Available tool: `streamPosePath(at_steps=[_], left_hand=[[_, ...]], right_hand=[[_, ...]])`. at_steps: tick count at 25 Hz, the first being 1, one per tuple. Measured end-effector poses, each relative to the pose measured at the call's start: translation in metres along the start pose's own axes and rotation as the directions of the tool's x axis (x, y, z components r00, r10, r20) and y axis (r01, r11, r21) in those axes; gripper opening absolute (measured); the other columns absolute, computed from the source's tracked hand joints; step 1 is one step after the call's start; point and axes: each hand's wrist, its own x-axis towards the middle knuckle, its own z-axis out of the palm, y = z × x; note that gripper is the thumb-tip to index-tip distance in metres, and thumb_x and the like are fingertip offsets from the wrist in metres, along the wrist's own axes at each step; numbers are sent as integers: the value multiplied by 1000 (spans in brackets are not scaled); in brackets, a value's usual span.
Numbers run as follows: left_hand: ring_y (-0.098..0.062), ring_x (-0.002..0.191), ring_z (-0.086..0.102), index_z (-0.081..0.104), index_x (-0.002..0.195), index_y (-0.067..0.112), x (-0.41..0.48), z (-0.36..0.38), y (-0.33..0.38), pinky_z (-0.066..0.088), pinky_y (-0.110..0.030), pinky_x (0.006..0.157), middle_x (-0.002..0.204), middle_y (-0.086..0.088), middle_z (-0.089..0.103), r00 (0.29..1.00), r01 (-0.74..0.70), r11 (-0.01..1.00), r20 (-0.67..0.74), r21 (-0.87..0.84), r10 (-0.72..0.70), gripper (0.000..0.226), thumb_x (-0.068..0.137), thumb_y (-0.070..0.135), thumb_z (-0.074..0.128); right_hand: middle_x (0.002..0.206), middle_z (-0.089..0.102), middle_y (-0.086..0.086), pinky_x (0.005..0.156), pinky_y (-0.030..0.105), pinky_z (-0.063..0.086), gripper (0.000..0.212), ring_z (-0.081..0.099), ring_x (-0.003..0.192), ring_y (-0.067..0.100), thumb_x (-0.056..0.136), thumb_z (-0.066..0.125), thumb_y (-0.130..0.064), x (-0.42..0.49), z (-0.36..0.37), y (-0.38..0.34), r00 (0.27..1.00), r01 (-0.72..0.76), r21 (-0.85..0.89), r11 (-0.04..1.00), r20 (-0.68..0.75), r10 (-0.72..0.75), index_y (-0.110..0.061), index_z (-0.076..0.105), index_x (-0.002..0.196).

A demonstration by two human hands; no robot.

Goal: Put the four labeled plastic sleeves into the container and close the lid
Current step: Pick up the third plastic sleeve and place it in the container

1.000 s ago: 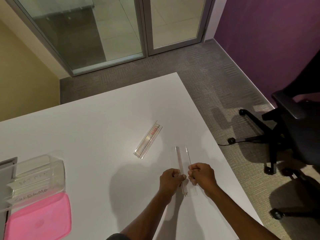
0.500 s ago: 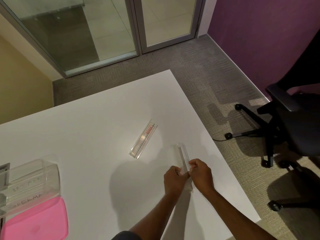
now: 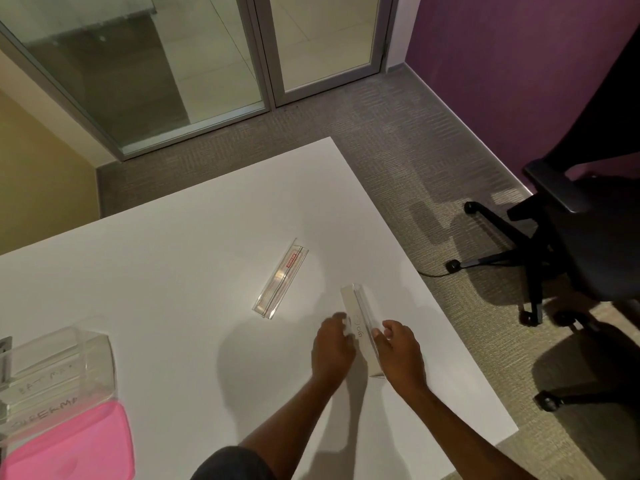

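Observation:
A clear plastic sleeve with a faint label stands tilted on the white table near its right edge, between my hands. My right hand pinches its right edge. My left hand, blurred, has curled fingers against its left edge. A second clear sleeve with a red label lies flat further in, apart from both hands. At the far left stands the open clear container, with handwritten labels showing through its wall. Its pink lid lies flat in front of it.
The table's right edge and far corner are close to the held sleeve. A black office chair stands on the carpet to the right. Glass doors and a purple wall lie beyond.
My hands, pressed together around the sleeve's near end, have spread apart. The sleeve has turned so its broad labelled face shows. The red-labelled sleeve has not moved.

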Motion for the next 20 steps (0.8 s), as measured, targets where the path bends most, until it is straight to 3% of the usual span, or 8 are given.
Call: streamPosePath(at_steps=[3,5,8,10,12,17,20], left_hand=[[-29,135,60,36,159,16,27,-25,-1,62,-43,99,154,-11,49,961,-264,906,16,331,275,72,96,11,70],[-33,158,35,17,168,16,49,-39,2,51,-47,117,175,-14,22,888,-450,716,182,533,423,93,93,-2,69],[-29,168,0,0,171,21,78,-51,9,21,-49,132,180,-8,-6,729,-670,419,436,612,528,107,92,-14,63],[-27,168,-1,5,171,21,92,-54,13,19,-49,133,181,-6,-4,663,-731,301,531,613,528,101,94,-11,62],[-28,168,7,18,169,20,103,-53,17,28,-49,132,180,-7,8,631,-759,240,591,606,503,88,98,-2,65],[-27,161,29,36,162,23,122,-49,29,41,-45,123,172,-6,33,569,-811,209,655,546,497,76,97,12,73],[-26,154,39,43,158,24,124,-48,32,45,-44,119,167,-6,41,567,-813,209,657,543,496,68,97,17,73]], right_hand=[[129,59,-1,84,36,62,72,61,119,21,85,77,-62,-20,5,7,999,-17,-49,999,40,19,-23,54,141],[130,56,-1,83,33,61,85,57,121,20,77,82,-68,-29,11,9,999,-2,-157,988,39,9,-22,51,142],[129,59,1,92,37,63,87,57,120,21,73,82,-71,-36,22,8,998,44,-314,949,-35,-58,-19,54,137],[126,63,4,93,38,63,84,59,116,23,72,84,-70,-36,28,10,992,61,-368,928,-84,-98,-17,58,132],[122,66,6,89,38,64,80,62,111,24,70,87,-67,-36,32,15,983,78,-367,927,-128,-134,-15,63,127],[116,68,4,81,34,65,72,64,106,20,73,88,-63,-32,37,27,964,96,-326,940,-206,-170,-16,67,123],[113,69,4,78,34,66,65,63,104,20,76,90,-54,-30,39,28,966,87,-277,957,-212,-150,-14,70,124]])
